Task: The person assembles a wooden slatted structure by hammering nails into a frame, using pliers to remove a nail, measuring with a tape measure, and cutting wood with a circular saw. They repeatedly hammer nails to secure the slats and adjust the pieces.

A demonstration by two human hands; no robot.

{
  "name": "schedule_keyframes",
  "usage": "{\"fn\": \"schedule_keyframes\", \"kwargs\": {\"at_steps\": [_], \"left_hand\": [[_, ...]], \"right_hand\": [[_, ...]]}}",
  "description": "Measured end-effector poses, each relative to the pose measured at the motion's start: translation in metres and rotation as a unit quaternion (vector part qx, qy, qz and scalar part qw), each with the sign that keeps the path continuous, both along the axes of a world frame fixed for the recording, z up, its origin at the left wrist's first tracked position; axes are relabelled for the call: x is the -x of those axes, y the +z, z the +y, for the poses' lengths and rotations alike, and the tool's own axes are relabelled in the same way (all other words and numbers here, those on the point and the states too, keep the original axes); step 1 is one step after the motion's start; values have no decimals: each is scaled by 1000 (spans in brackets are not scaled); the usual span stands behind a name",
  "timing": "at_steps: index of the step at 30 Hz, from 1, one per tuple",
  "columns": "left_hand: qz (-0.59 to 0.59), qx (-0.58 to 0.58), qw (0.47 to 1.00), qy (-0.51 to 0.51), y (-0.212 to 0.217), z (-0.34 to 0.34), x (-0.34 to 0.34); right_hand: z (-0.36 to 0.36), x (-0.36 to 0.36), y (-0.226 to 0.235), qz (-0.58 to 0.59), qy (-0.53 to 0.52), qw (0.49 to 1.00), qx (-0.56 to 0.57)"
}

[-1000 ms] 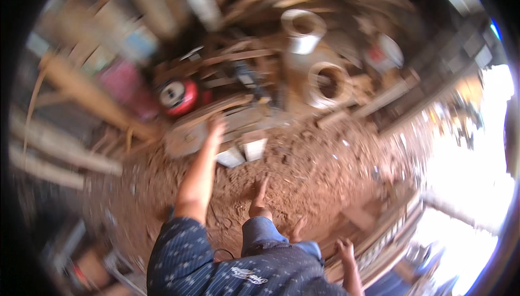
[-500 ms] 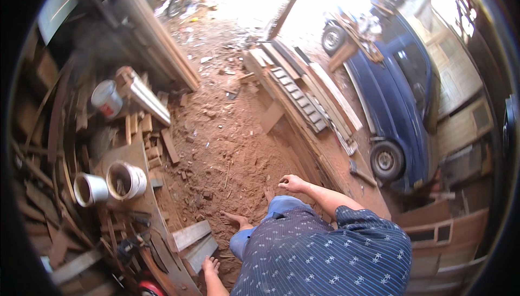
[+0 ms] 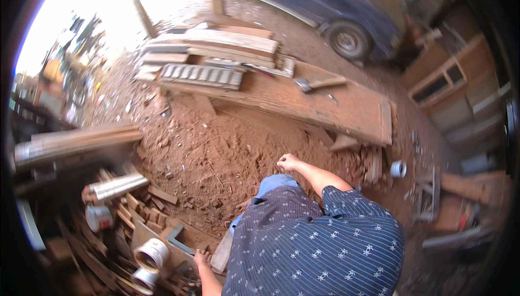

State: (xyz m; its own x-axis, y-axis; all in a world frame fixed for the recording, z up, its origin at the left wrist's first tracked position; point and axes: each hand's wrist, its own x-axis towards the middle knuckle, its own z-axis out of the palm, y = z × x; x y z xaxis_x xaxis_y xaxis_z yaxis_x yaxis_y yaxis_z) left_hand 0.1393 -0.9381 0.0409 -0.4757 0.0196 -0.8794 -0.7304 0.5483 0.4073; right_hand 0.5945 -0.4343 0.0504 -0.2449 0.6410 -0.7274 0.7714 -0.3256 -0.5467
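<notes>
Holding my left hand point(image 3: 202, 258) at the square point(image 3: 173, 237), near 2 buckets point(image 3: 161, 249); can't tell if those fingers clamp it. My right hand point(image 3: 288, 161) over dirt point(image 3: 233, 139), fingers curled, can't tell if they meet. Hammer point(image 3: 320, 83) on worktop point(image 3: 346, 113) ahead.

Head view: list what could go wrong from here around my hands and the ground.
The grey L-shaped piece could slip or catch: your left hand is at its end, though whether the grip is firm isn't clear.
The upper white bucket nearby might get knocked if that hand swings outward.
The loose wood strip on the uneven dirt floor could trip you if you step that way.
</notes>
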Motion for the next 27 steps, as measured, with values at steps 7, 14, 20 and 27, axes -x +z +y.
{"fn": "schedule_keyframes", "kwargs": {"at_steps": [7,14,20,27], "left_hand": [[55,5,930,-363,-7,148,4],[216,-36,598,-771,26,366,-25],[133,6,724,-677,92,541,-147],[130,-1,601,-789,105,597,-222]], "right_hand": [[-42,-129,-91,41,-307,951,12],[-146,-221,-207,-16,-502,863,-58],[-216,-240,-219,-55,-636,769,29],[-257,-207,-180,-26,-737,651,180]]}}
